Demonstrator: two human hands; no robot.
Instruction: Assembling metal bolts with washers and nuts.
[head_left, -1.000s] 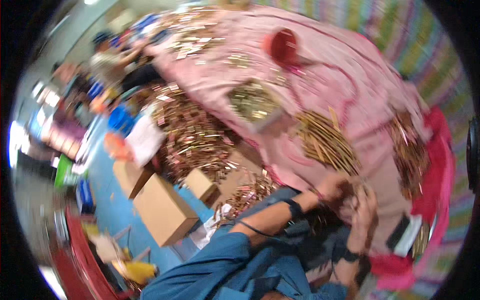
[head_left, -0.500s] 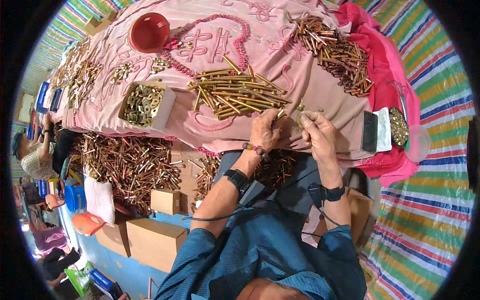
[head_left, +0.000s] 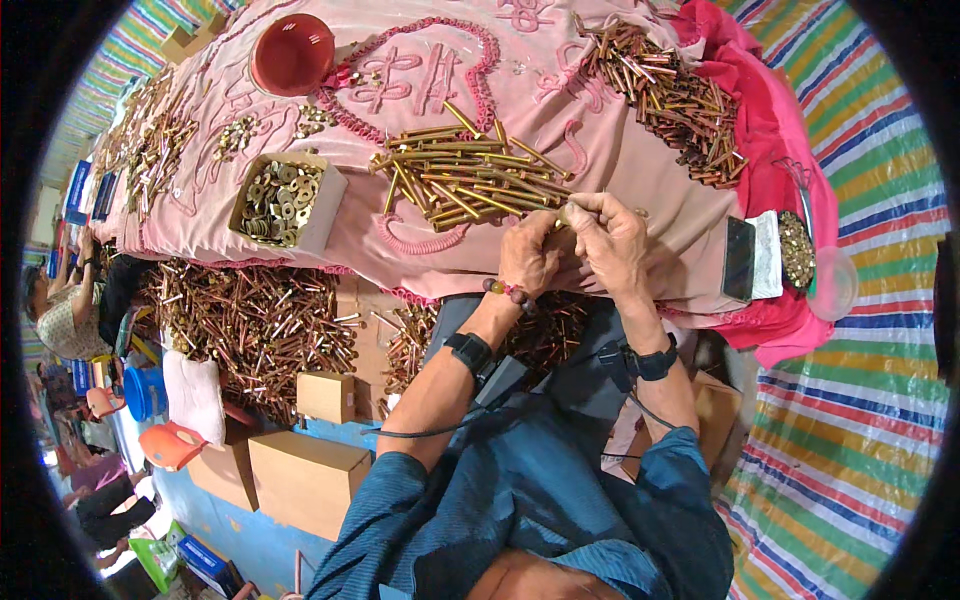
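My left hand [head_left: 528, 258] is closed round a brass-coloured bolt [head_left: 559, 224], mostly hidden in the fingers. Close against it, my right hand [head_left: 612, 243] pinches thumb and forefinger together at the bolt's end. What sits between those two fingers is too small and covered to make out. Just beyond both hands, a loose pile of long brass-coloured bolts [head_left: 470, 178] lies on the pink cloth [head_left: 400, 240]. To the left stands an open cardboard box [head_left: 322, 215] full of metal washers [head_left: 280, 200].
A red bowl [head_left: 292, 55] sits at the far left of the cloth. More bolts [head_left: 665, 100] are heaped at the far right. A dark phone [head_left: 739, 259] lies near the right edge. Below the table are many bolts [head_left: 250, 325] and cardboard boxes [head_left: 308, 480]. Another person [head_left: 72, 310] sits at left.
My right hand has moved left and slightly up, from beside my left hand to the bolt's end. My left hand stays in nearly the same place.
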